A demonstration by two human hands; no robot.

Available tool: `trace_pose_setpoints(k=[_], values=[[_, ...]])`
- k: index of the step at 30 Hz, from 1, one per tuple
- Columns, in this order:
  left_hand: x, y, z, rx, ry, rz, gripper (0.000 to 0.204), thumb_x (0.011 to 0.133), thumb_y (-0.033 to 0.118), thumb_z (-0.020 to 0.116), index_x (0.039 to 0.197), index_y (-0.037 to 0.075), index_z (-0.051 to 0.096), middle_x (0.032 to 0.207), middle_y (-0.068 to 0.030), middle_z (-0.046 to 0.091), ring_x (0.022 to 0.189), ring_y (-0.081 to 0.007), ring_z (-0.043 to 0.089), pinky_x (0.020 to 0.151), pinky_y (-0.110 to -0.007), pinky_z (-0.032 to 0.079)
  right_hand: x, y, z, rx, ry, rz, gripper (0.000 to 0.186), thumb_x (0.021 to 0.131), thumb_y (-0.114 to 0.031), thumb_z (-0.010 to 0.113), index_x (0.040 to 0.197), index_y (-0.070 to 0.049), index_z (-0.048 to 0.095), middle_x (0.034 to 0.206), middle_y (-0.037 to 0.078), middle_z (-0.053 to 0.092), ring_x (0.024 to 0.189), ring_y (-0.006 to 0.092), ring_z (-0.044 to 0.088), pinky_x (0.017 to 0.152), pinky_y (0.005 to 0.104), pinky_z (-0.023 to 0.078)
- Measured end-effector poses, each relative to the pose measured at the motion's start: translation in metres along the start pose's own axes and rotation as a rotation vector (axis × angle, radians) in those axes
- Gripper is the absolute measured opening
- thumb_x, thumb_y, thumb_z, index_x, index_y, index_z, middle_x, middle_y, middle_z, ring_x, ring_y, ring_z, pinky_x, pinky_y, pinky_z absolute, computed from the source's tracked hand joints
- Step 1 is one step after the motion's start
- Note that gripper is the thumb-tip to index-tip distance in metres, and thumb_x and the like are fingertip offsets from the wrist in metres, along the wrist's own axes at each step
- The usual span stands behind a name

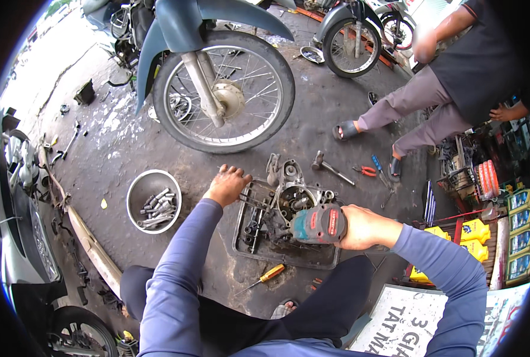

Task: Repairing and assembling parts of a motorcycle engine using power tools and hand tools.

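My right hand (363, 227) grips a teal power tool (309, 226) with a dark back cap, aimed into an open engine case (291, 189). My left hand (227, 185) is curled over a thin metal bar at the case's left side. The case rests in a dark metal tray (238, 241) with small greasy parts (253, 229); the tool hides part of it. A steel bowl (135, 196) of sockets sits to the left. Beyond the case lie a hammer (330, 169), red-handled pliers (363, 171) and a blue-handled tool (377, 165). A yellow-handled screwdriver (271, 273) lies near my legs.
A motorbike front wheel (169, 134) stands ahead, more bikes (349, 59) behind. A person (467, 77) stands at right, another's hand (509, 112) beside them. Bike bodywork (30, 226) and a long pipe (86, 238) line the left; yellow bottles (473, 232) and a white sign (407, 315) are at right.
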State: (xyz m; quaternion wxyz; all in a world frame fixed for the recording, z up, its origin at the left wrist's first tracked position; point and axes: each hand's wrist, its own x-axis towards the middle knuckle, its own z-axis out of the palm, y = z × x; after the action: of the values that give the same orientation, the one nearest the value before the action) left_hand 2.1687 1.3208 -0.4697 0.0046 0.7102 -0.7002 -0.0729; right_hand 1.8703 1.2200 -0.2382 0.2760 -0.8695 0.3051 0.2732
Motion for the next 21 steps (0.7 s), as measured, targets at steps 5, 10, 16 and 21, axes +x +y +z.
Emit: trace_pose_setpoints(k=[5,10,16,21], values=[[0.011,-0.007,-0.002,-0.142,0.008,0.050,0.051,0.074,0.018,0.080,0.123,0.018,0.064,0.109,-0.0065,0.062,0.117,-0.0269,0.055,0.096,-0.043,0.038,0.001,-0.004,-0.006,0.078,-0.062,-0.008,0.030,0.075,-0.018,0.065,0.098,0.001,0.066,0.093,0.026,0.069,0.095,0.0407,0.068,0.082,0.0442,0.054],[0.007,-0.008,0.002,-0.123,0.014,0.042,0.053,0.075,0.015,0.078,0.126,0.017,0.063,0.112,-0.0076,0.060,0.119,-0.0266,0.054,0.098,-0.043,0.039,-0.007,-0.013,-0.009,0.016,-0.056,0.027,0.031,0.075,-0.018,0.065,0.098,0.002,0.066,0.088,0.025,0.069,0.089,0.0415,0.069,0.080,0.0449,0.055],[-0.001,0.014,-0.048,-0.141,0.202,0.143,0.060,0.071,0.015,0.081,0.127,0.014,0.061,0.120,-0.0085,0.056,0.122,-0.0281,0.050,0.103,-0.045,0.039,0.000,-0.011,-0.014,0.027,-0.081,-0.023,0.034,0.075,-0.019,0.065,0.098,0.006,0.065,0.091,0.026,0.069,0.092,0.0415,0.068,0.081,0.0442,0.055],[-0.003,0.074,-0.086,-0.957,-0.056,0.407,0.035,0.076,0.005,0.075,0.110,0.003,0.068,0.106,-0.0153,0.068,0.102,-0.0347,0.065,0.092,-0.041,0.052,-0.001,-0.008,-0.019,0.097,-0.086,-0.040,0.033,0.076,-0.020,0.064,0.097,0.006,0.066,0.089,0.027,0.069,0.092,0.0400,0.069,0.081,0.0435,0.055]])
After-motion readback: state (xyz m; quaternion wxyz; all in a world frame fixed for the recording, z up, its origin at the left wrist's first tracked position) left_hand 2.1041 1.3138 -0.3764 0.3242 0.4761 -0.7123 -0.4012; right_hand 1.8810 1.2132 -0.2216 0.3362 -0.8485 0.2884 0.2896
